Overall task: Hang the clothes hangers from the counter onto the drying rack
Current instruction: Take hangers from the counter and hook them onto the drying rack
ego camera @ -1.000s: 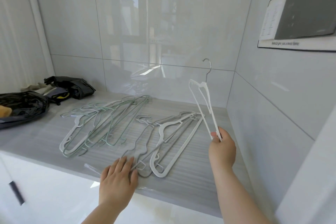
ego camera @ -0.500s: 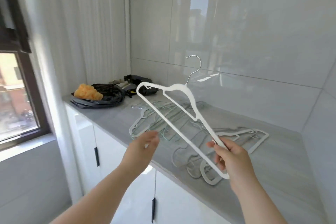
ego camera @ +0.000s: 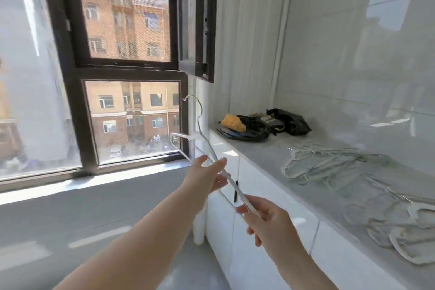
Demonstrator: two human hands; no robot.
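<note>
**A:** Where is the white hanger (ego camera: 210,151) just now?

**B:** Mid-frame, in the air, clear of the counter (ego camera: 270,158). It slants from lower right up to its wire hook, which stands uppermost against the window (ego camera: 129,66) on the left.

**A:** Who has it?

**B:** The right hand (ego camera: 266,221) pinches the low end of one arm between thumb and fingers. I judge that holding it by the far end leaves the hook free to go over a rail.

**A:** And the left hand (ego camera: 204,176)?

**B:** It is higher up the same arm, with fingers mostly straight and spread, and the bar runs between thumb and fingers. It looks placed to steady the hanger or take it over. Whether it truly nips the bar I cannot tell, because the frame is smeared there.

**A:** The rest?

**B:** The other hangers (ego camera: 329,167) lie flat in loose heaps on the counter at the right, so most of the job is not yet done. Black bags (ego camera: 249,129) sit at the counter's far end, near the window.

**A:** The drying rack?

**B:** Not in view.
</note>
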